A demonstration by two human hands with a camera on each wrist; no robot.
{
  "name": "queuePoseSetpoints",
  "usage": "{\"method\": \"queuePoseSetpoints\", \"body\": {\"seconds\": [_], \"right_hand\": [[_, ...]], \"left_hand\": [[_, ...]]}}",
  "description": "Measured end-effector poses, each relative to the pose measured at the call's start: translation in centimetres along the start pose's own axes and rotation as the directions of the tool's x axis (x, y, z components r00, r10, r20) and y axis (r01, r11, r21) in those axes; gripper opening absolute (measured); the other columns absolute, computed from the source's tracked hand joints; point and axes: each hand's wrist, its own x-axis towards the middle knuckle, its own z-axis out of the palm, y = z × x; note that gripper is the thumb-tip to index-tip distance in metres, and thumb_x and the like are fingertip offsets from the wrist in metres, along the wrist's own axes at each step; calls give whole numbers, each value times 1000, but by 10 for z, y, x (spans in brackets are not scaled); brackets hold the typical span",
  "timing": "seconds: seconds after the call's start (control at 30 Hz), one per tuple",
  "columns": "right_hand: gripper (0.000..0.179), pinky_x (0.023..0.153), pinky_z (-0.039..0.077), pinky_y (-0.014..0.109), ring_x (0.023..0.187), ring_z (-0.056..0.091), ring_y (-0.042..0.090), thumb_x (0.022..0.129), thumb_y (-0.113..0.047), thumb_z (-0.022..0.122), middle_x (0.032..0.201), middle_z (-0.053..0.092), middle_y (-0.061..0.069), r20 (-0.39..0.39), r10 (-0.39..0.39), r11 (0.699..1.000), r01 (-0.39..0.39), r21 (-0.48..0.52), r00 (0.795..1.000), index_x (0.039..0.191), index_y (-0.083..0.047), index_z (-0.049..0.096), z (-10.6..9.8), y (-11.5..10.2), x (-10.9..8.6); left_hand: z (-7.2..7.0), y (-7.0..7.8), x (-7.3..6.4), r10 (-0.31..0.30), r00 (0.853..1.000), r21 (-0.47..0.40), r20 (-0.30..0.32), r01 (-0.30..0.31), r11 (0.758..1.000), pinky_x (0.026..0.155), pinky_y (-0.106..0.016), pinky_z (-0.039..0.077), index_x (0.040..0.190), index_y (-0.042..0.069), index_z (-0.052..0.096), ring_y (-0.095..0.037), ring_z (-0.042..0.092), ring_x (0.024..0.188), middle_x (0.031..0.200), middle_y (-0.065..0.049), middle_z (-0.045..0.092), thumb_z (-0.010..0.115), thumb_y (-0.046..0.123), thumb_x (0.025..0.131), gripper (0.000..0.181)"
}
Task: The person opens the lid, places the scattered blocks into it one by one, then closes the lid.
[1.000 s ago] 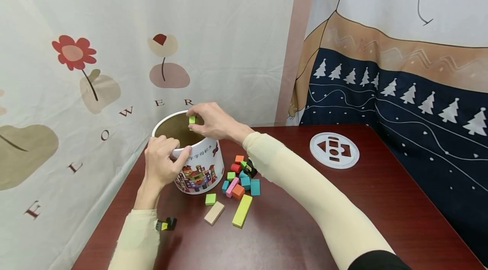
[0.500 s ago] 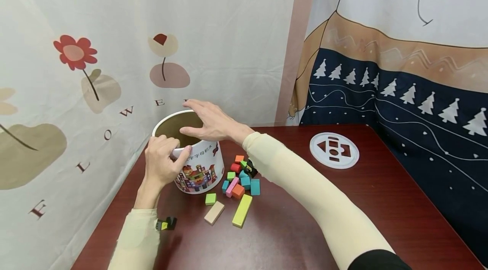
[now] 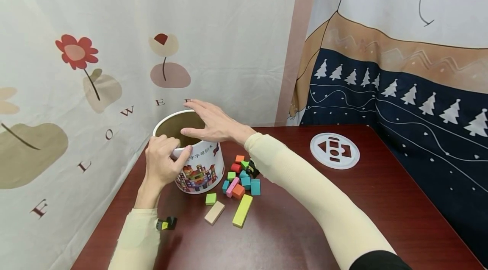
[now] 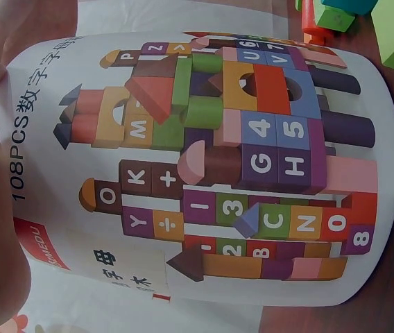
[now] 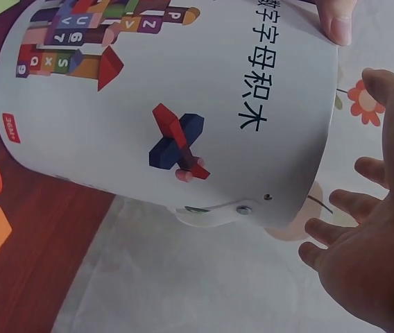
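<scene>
A white printed bucket (image 3: pixel 200 164) stands at the table's left, its mouth facing up. My left hand (image 3: pixel 162 160) grips its near rim, fingers over the edge and thumb outside. Over the opening hovers my right hand (image 3: pixel 211 122), fingers spread and nothing between them; the right wrist view shows the same hand (image 5: pixel 363 229) beside the rim. Building-block pictures and lettering cover the bucket's wall (image 4: pixel 218 159) in the left wrist view. What lies inside the bucket is hidden.
Right of the bucket lie several loose blocks, among them an orange cube (image 3: pixel 238 191), a yellow bar (image 3: pixel 242 211), a plain wood block (image 3: pixel 214 213) and a green block (image 3: pixel 211 199). A round white lid (image 3: pixel 317 157) with shaped cutouts rests farther right. Printed curtains stand behind the table.
My right hand pinched a small green block over the bucket's mouth a second ago. The block has left the hand and its fingers have spread. My left hand keeps its grip.
</scene>
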Motion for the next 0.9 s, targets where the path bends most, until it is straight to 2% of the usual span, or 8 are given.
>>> {"method": "queuePoseSetpoints", "body": {"seconds": [0.2, 0.37, 0.5, 0.7, 0.9], "right_hand": [[88, 143, 23, 50, 177, 27, 29, 107, -56, 66, 189, 25, 7, 5, 6, 1000, -6, 18, 1000, 179, -18, 30, -1, 2, -2], [88, 143, 24, 51, 176, 27, 28, 107, -55, 66, 189, 27, 6, -4, 6, 999, -6, 35, 1000, 178, -19, 30, -3, 6, -11], [88, 142, 28, 52, 174, 31, 27, 105, -55, 69, 187, 31, 6, -22, 3, 998, -1, 57, 1000, 178, -19, 33, -6, 10, -23], [85, 138, 35, 55, 169, 40, 29, 103, -50, 74, 181, 41, 10, -72, -59, 996, 64, 64, 996, 173, -13, 42, -8, 18, -44], [86, 138, 34, 58, 168, 40, 31, 102, -47, 77, 180, 43, 11, -79, -65, 995, 70, 66, 995, 172, -12, 42, -10, 28, -70]], "left_hand": [[0, -1, 0, 7, 1000, -1, 2, -7, 1000, 72, -50, 34, 64, 11, 45, -24, 37, 59, 56, -4, 43, 62, 41, 96, 47], [0, -1, 0, 8, 1000, -1, 4, -8, 1000, 72, -51, 34, 65, 12, 45, -25, 37, 59, 57, -4, 42, 63, 40, 96, 46], [1, -1, 0, -2, 1000, -4, 8, 2, 1000, 73, -51, 33, 65, 12, 46, -24, 37, 59, 57, -4, 43, 62, 41, 96, 46], [1, -1, -1, -9, 1000, -4, 10, 9, 1000, 72, -49, 32, 65, 12, 46, -23, 37, 59, 56, -3, 42, 62, 42, 96, 46], [1, -1, -1, -14, 1000, 1, 12, 14, 1000, 73, -51, 34, 65, 11, 46, -25, 39, 60, 57, -4, 44, 62, 42, 96, 46]]}}
